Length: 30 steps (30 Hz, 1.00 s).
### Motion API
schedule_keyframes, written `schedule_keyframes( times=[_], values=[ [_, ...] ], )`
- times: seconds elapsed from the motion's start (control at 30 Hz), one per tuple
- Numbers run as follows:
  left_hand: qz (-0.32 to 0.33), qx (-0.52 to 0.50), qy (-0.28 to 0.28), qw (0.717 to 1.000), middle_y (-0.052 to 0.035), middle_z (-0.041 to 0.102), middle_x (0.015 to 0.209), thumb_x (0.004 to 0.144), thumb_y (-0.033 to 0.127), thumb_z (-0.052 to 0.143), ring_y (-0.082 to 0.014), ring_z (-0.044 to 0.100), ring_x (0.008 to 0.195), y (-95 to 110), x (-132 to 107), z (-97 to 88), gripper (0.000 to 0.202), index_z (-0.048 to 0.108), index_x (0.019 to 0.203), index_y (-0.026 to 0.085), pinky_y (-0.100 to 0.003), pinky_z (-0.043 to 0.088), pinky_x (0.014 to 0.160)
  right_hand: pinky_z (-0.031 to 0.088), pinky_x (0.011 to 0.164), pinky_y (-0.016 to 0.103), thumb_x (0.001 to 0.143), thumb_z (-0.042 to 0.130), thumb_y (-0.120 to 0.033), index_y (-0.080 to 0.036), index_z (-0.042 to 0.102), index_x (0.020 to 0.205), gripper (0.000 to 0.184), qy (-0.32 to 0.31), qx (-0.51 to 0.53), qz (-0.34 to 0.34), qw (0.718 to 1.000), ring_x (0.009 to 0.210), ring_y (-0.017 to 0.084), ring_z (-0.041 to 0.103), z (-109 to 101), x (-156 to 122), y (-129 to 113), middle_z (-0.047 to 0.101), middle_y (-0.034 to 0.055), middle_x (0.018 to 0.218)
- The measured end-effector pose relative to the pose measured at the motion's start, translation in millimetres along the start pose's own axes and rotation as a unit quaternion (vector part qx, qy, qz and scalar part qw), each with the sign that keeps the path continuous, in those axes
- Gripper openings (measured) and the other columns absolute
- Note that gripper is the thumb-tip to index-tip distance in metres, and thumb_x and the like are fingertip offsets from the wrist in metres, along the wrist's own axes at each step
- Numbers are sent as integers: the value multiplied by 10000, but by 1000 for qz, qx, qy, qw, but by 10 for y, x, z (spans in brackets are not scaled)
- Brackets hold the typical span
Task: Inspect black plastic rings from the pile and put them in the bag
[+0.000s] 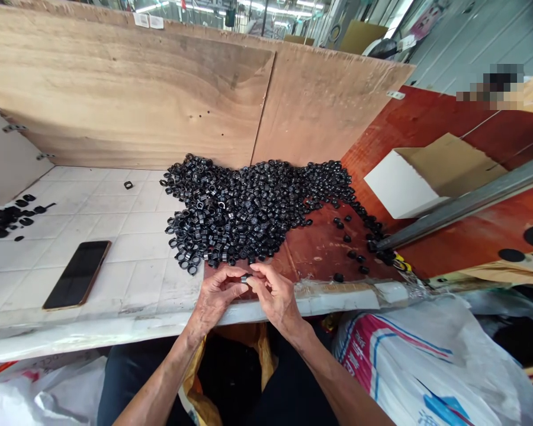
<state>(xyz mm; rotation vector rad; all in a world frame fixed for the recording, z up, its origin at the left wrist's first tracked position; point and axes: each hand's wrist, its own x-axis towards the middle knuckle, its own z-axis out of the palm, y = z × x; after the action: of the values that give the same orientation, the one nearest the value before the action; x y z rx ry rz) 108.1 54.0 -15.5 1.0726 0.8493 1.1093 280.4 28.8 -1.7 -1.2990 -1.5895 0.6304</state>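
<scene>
Bare forearms [153, 378] rising from the bottom of the view; left hand [214, 300] and right hand [274, 297] meeting just above the front edge of the counter [80, 338]; both grips clenched on one small black ring [246, 278], pinched between the fingertips, neither hand open; the ring probably light and stiff, perhaps hard plastic or rubber, smooth enough to slip, so best held by its outer rim; below the right forearm, a white woven sack [404, 361] with red and blue stripes; just beyond the hands, a reddish board [324, 242] under scattered loose rings [350, 254]; touching the far side of the fingers' reach, a broad heap of black rings [249, 213], spread across tile and board; to the left on white tile, a dark phone [77, 275], a lone ring [128, 185] and a smaller cluster of black pieces [9, 219]; to the right, a steel bar [466, 201] slanting over the board, its low end at the heap's edge; past the bar, an open white-and-brown cardboard box [426, 177]; farthest, a plywood panel [128, 89] standing along the back of the counter.
</scene>
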Motion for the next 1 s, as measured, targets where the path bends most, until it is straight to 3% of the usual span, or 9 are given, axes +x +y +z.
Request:
schedule_keyframes(
  times=[0.23, 0.43, 0.53, 0.63, 0.7, 0.77, 0.87, 0.93, 1.0],
  values=[
    [-4, -16, 5, 1000, -29, 742, 962, 750, 333, 883, -193, 709, 901, 49, 10, 38, 271, 769, 953, 195, -319, 604, 862, 586, 762, 306, 992, 577, -284, -218, 715, 1130, 207, -48, 11, -20, 999, 831, 200, 709, -46, 21, -56, 734, 67, 982],
    [80, 72, 19, 994, -59, 749, 1032, 829, 311, 825, -224, 697, 1009, -3, -3, 7, 172, 789, 959, 204, -376, 549, 991, 584, 626, 270, 971, 591, -334, -204, 711, 1078, 207, -48, 57, 55, 996, 631, 158, 708, 15, 15, -18, 746, 63, 945],
    [136, 126, 26, 982, -62, 768, 1026, 856, 296, 807, -225, 701, 1002, -48, 1, -7, 139, 795, 972, 221, -386, 540, 998, 569, 579, 258, 932, 619, -362, -184, 710, 1010, 214, -41, 85, 116, 989, 562, 167, 698, 52, 25, -49, 730, 31, 721],
    [154, 131, 24, 979, -63, 775, 1022, 854, 315, 812, -228, 714, 972, -77, 10, -4, 141, 797, 967, 232, -391, 557, 963, 566, 567, 259, 916, 630, -405, -168, 710, 967, 255, -30, 113, 177, 977, 544, 187, 701, 77, 24, -63, 679, 7, 567],
    [149, 129, 25, 980, -66, 777, 1026, 839, 324, 826, -230, 717, 972, -86, 14, 1, 153, 800, 960, 234, -394, 558, 964, 565, 559, 264, 922, 630, -414, -167, 722, 964, 267, -20, 114, 183, 976, 542, 187, 699, 85, 16, -49, 693, 16, 592],
    [130, 117, 30, 984, -66, 779, 1020, 824, 325, 837, -230, 714, 978, -89, 17, 4, 157, 805, 946, 231, -395, 554, 979, 586, 608, 282, 938, 628, -376, -180, 744, 984, 232, -15, 96, 137, 986, 614, 188, 720, 77, 11, -28, 746, 48, 741],
    [78, 79, 29, 993, -58, 783, 998, 791, 329, 857, -234, 711, 992, -81, 19, -3, 172, 814, 921, 224, -394, 555, 994, 607, 802, 338, 959, 609, -261, -225, 777, 1045, 192, -15, 54, 3, 998, 884, 221, 747, 34, 27, -14, 766, 83, 1012],
    [33, 43, 21, 998, -50, 788, 988, 754, 328, 883, -232, 717, 977, -69, 20, -15, 206, 818, 916, 219, -389, 568, 980, 591, 889, 364, 973, 580, -201, -246, 786, 1087, 240, -25, 41, -68, 997, 1003, 233, 725, -4, 53, -24, 758, 88, 1066],
    [-3, 6, 17, 1000, -44, 790, 987, 717, 330, 907, -224, 722, 948, -56, 21, -26, 250, 820, 919, 212, -377, 580, 955, 584, 909, 369, 980, 569, -177, -255, 789, 1117, 271, -37, 49, -97, 993, 1026, 230, 716, -32, 79, -41, 751, 89, 1088]
  ],
)
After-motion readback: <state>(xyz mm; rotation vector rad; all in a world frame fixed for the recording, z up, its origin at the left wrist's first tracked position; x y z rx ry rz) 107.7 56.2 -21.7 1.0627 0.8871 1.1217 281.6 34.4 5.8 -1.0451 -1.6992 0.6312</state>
